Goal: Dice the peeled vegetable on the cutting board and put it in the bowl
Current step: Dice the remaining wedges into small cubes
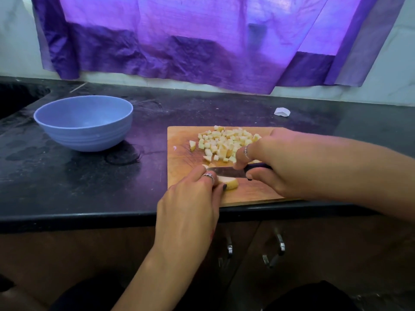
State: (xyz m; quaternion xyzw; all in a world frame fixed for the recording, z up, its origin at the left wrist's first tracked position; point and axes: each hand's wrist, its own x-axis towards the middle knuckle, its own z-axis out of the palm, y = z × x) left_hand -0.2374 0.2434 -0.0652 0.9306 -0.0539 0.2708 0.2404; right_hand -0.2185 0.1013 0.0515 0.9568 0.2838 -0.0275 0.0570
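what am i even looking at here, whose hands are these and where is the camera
There is no machine here: a person is cooking, and one camera worn on their head looks down at their own two hands. The right hand grips a dark-handled knife, its blade lying across a wooden cutting board. The left hand holds down the last uncut piece of peeled vegetable with its fingers. A pile of pale diced cubes sits at the board's far side. On the black counter, to the left, stands an empty blue bowl.
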